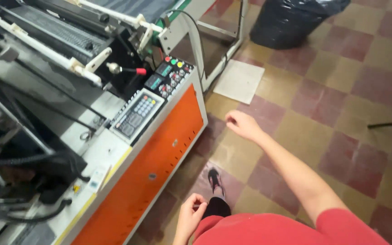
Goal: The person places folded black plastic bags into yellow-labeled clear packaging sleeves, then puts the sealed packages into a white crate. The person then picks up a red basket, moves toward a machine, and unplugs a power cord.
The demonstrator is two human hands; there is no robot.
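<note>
right hand (242, 124) is out in front w/ arm stretched, fingers loosely curled, holding nothing, hanging in the air above the floor (341, 90) just beside the machine (69, 90)'s corner. nearest thing to it is the orange side panel (159, 154), close but not touching. left hand (190, 213) is low near the body, fingers curled in toward the palm, nearly closed; can't tell if it pinches anything. it sits by the red shirt (268, 229) and above a dark trouser leg and a shoe (214, 179) on the tiles. on top of the machine, near the corner, is a grey keypad (137, 114), and behind it a black control box (171, 75) w/ coloured buttons. a lever w/ red grip (130, 70) sticks out left of the box. white rollers and black cables run across the machine's upper left. a pale flat sheet (239, 81) lies on the checkered floor by the machine's frame; a black bag (296, 18) stands farther off at top.
</note>
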